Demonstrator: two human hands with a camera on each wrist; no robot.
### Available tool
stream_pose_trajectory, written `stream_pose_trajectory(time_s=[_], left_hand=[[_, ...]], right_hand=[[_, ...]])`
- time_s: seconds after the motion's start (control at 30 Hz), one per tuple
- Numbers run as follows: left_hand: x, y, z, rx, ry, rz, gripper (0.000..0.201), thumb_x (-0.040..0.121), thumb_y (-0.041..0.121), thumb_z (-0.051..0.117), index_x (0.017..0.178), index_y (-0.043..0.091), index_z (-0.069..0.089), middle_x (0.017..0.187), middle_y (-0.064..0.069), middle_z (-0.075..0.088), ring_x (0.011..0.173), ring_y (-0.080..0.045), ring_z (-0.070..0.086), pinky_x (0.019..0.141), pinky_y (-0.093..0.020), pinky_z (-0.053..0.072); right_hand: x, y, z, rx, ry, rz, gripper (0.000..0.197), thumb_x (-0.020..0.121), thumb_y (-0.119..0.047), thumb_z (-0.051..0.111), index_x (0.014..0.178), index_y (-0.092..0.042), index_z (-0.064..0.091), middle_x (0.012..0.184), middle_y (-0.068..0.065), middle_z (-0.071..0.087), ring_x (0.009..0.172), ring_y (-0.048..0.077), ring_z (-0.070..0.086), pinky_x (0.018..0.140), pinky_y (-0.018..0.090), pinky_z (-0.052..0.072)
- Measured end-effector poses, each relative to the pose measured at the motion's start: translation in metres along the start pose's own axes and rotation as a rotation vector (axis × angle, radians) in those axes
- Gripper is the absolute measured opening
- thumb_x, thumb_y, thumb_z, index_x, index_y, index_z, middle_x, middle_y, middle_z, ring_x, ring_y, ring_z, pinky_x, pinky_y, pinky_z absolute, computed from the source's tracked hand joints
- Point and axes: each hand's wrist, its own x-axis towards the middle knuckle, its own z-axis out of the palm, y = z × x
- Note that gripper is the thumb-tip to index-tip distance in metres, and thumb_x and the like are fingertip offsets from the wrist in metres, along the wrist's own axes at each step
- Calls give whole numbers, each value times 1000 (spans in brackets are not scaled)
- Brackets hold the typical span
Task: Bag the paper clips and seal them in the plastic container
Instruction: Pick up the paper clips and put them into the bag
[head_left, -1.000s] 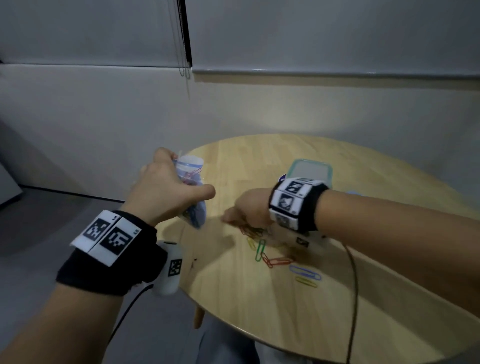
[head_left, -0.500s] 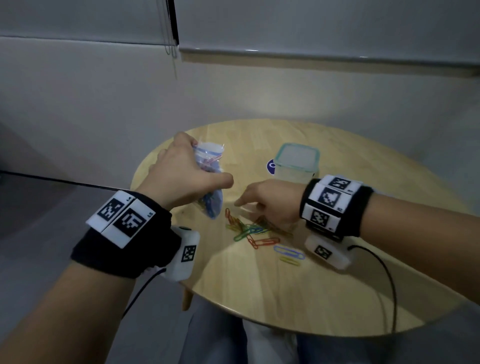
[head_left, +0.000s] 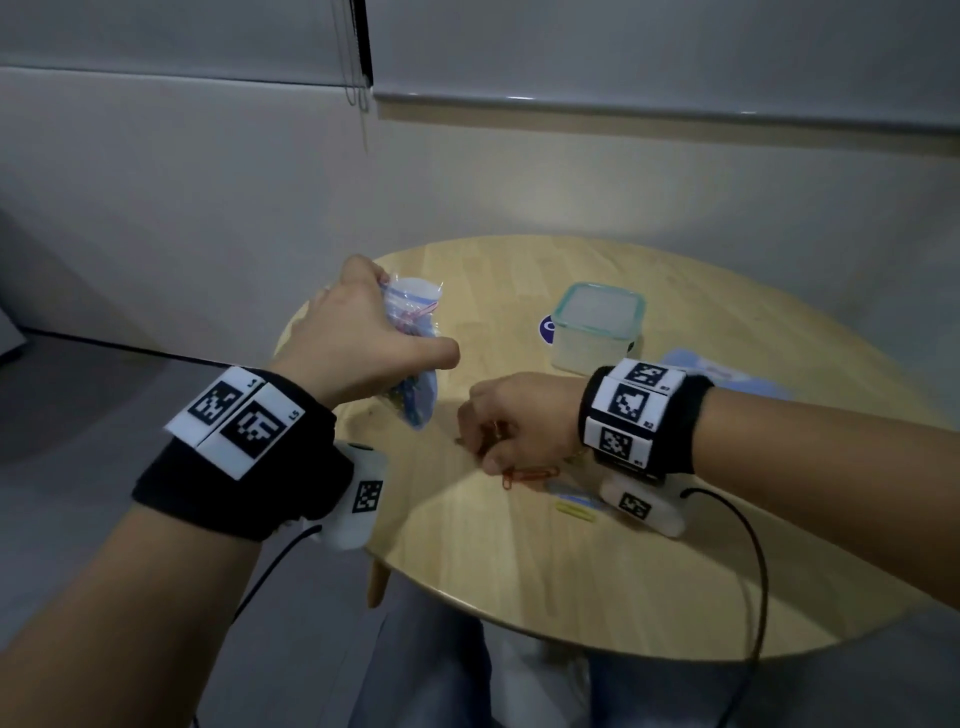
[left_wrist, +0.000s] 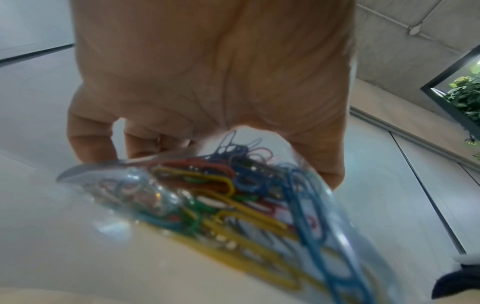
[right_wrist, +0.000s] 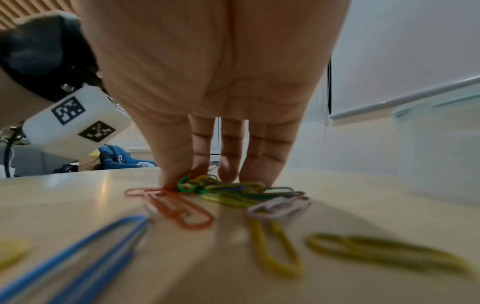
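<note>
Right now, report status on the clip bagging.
Left hand grips bag, part filled. Right hand fingers on loose paper clips, gathering. Container lidded behind. Nothing blocking.

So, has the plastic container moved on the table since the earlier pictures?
No. The plastic container still stands just right of the blue sticker on the table, as before. Only the head camera has shifted.

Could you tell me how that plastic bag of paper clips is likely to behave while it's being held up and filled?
The bag is thin clear film, so it probably flops and sags where the left hand doesn't grip it. The paper clips pooled at its bottom likely weigh it down and shift when tilted. Its mouth may well collapse without support.
</note>
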Motion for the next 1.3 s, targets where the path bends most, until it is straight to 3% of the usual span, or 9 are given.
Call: stream_pose_trajectory(time_s=[0.23,0.37,0.43,0.57,0.7,0.87,1.03,1.17,1.3], left_hand=[[-4,18,17,46,-66,27,76,47,53,69,109,24,38,105,0,57,104,-26,55,91,-47,50],[-5,30,27,39,-106,49,78,45,53,70,110,21,41,105,1,57,105,-27,55,92,-50,49],[-6,35,32,42,-119,54,79,44,54,70,110,21,41,104,0,57,105,-27,54,92,-50,49],[-6,38,38,44,-123,56,79,44,54,69,110,21,41,105,0,56,104,-27,55,92,-50,49],[-7,36,42,34,-119,57,79,45,55,70,110,22,40,107,1,56,106,-26,54,92,-48,49],[-10,38,48,5,-142,60,85,44,59,72,112,25,35,110,0,54,108,-24,53,93,-46,49],[-11,43,54,24,-124,105,84,44,60,74,109,25,33,110,2,53,108,-24,53,93,-46,48],[-9,49,60,48,-106,124,84,41,61,72,106,26,32,111,2,52,109,-24,51,93,-46,47],[-10,55,66,39,-105,124,85,40,63,71,105,26,31,112,2,53,112,-23,49,94,-46,47]], right_hand=[[-52,34,-9,173,104,159,15,86,-26,64,100,-23,67,100,-5,63,90,14,59,83,27,48],[-60,40,-18,115,-24,338,73,65,-53,76,126,-24,50,116,-7,56,99,12,55,90,30,48],[-54,31,-14,35,-74,342,83,56,-55,81,123,-19,50,111,-5,57,97,14,56,87,29,49],[-39,17,-6,-20,-24,306,51,64,-39,80,105,-19,57,97,-4,59,88,17,56,74,29,48],[-36,14,-3,-22,8,261,24,74,-21,71,97,-18,66,96,0,68,87,19,62,79,34,54],[-45,21,-12,-8,85,283,18,77,-15,70,95,-15,70,88,-1,68,79,15,62,70,26,50],[-64,36,-56,328,302,404,12,74,-2,72,84,-7,71,67,5,69,51,12,62,58,26,55],[-74,30,-106,475,476,386,12,72,8,71,81,0,71,45,-3,63,39,6,59,48,19,55],[-75,12,-141,617,578,324,12,72,11,69,76,0,68,53,2,65,43,11,60,50,20,57]])
